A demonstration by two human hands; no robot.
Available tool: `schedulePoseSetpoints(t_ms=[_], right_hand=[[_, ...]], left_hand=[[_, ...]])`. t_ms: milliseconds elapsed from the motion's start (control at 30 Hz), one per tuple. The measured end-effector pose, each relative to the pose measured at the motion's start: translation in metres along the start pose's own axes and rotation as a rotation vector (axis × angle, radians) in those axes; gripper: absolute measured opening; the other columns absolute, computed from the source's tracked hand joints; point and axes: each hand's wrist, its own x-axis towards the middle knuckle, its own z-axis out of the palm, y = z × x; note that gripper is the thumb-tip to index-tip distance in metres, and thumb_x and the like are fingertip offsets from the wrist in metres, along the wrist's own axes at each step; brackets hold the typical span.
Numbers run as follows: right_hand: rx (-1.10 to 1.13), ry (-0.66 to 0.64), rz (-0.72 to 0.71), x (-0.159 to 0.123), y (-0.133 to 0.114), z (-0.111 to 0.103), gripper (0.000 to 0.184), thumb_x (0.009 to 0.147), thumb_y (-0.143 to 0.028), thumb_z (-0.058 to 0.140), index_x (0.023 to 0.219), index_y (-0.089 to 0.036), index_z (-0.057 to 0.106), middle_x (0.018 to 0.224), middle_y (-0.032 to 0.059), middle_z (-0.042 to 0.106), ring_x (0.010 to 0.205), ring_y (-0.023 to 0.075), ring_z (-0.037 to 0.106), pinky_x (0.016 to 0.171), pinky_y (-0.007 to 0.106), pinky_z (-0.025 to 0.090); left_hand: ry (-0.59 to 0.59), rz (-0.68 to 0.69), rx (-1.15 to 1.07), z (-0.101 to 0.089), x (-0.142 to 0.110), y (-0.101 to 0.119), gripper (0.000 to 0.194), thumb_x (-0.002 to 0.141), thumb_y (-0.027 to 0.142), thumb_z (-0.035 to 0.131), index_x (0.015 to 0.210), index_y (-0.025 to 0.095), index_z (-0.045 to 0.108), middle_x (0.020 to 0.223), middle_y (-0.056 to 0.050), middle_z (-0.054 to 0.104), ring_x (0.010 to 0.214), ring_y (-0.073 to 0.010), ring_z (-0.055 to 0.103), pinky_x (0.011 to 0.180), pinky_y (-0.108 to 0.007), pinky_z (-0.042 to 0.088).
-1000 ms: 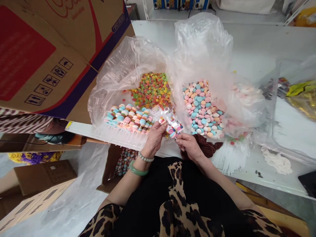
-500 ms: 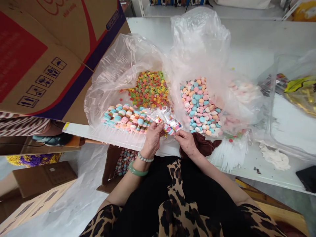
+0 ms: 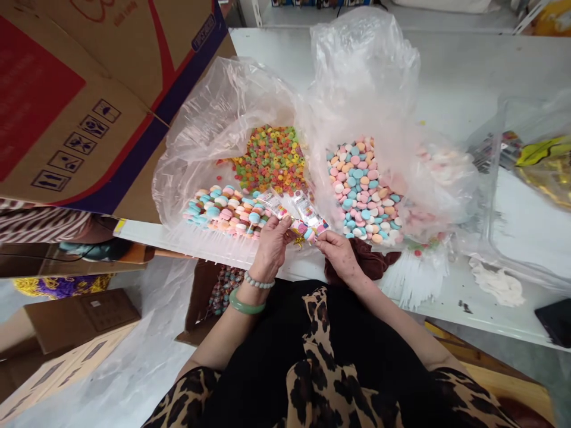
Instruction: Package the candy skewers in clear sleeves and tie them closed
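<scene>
- Head view: the packet (image 3: 307, 210) is held up between both hands, above the near edge of the table (image 3: 464, 77).
- By the left hand (image 3: 271, 241), the packet's lower left side is pinched between thumb and fingers; a bead bracelet (image 3: 259, 282) and a green bangle (image 3: 246, 304) are worn on that wrist.
- By the right hand (image 3: 339, 252), the packet's lower right corner is gripped between thumb and fingertips.
- A second packet (image 3: 273, 203) is seen just beside the left fingertips; whether it is held too cannot be told.
- A small gold piece (image 3: 300, 241) is seen between the hands, under the packet.
- Beyond the hands, ring gummies (image 3: 272, 157) are heaped in an open clear bag (image 3: 191, 128).
- Stacked pastel sweets (image 3: 225, 208) on sticks are laid to the left of the hands, the sticks pointed toward the table's near edge.
- Loose pastel sweets (image 3: 363, 190) are piled in another clear bag (image 3: 363, 65), to the right of the gummies.
- A brown cloth (image 3: 377, 261) is bunched just beside the right hand, with white sticks (image 3: 417, 279) laid to its right.
- The far left is filled by a large carton (image 3: 120, 113), tilted in the view.
</scene>
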Motion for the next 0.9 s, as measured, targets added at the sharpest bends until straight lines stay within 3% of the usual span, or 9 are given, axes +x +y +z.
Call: schedulePoseSetpoints(t_ms=[267,500,600,700,800,900], right_hand=[[-0.596,0.085,-0.376,-0.002,0.003,-0.011,0.021,0.091,-0.030,0.051,0.073,-0.022,0.060,0.072,0.0017,0.062,0.069,0.0162,0.056,0.065,0.027,0.038],[-0.997,0.104,-0.600,-0.002,-0.003,-0.008,0.030,0.096,-0.022,0.043,0.072,-0.020,0.062,0.068,0.0056,0.061,0.062,0.0161,0.051,0.060,0.030,0.029],[-0.980,0.099,-0.616,0.000,-0.003,-0.002,0.030,0.096,-0.023,0.042,0.076,-0.019,0.064,0.069,0.0064,0.062,0.063,0.0168,0.052,0.060,0.030,0.031],[-0.797,0.087,-0.555,0.002,-0.002,0.003,0.026,0.095,-0.025,0.044,0.083,-0.020,0.067,0.077,0.0068,0.065,0.070,0.0179,0.058,0.065,0.029,0.039],[-0.547,0.058,-0.434,0.002,-0.001,0.003,0.021,0.093,-0.028,0.049,0.085,-0.022,0.067,0.081,0.0046,0.068,0.075,0.0180,0.062,0.070,0.028,0.046],[-0.394,0.028,-0.369,0.000,0.000,-0.001,0.020,0.091,-0.033,0.053,0.087,-0.023,0.070,0.087,0.0043,0.071,0.081,0.0187,0.064,0.076,0.029,0.049]], left_hand=[[-0.037,-0.070,0.070,-0.004,0.001,0.001,0.043,0.059,0.039,0.086,0.084,0.018,0.059,0.069,0.001,0.064,0.056,-0.0127,0.061,0.058,-0.027,0.052],[-0.057,-0.062,0.122,-0.003,-0.002,-0.001,0.043,0.061,0.040,0.085,0.088,0.018,0.060,0.072,0.001,0.066,0.056,-0.0125,0.062,0.061,-0.028,0.053],[-0.119,-0.062,0.069,0.002,-0.005,-0.009,0.042,0.063,0.038,0.084,0.093,0.018,0.061,0.080,0.001,0.067,0.062,-0.0112,0.062,0.064,-0.027,0.052],[-0.176,-0.107,0.013,0.004,-0.007,-0.015,0.041,0.065,0.039,0.083,0.093,0.017,0.062,0.078,0.001,0.066,0.064,-0.0105,0.060,0.064,-0.025,0.050],[-0.129,-0.129,-0.026,0.002,-0.004,-0.015,0.040,0.065,0.042,0.083,0.088,0.017,0.061,0.075,0.000,0.065,0.066,-0.0116,0.061,0.066,-0.026,0.051],[-0.055,-0.071,-0.107,-0.001,0.002,-0.009,0.039,0.063,0.035,0.086,0.086,0.017,0.060,0.079,0.000,0.066,0.070,-0.0109,0.061,0.066,-0.023,0.050]])
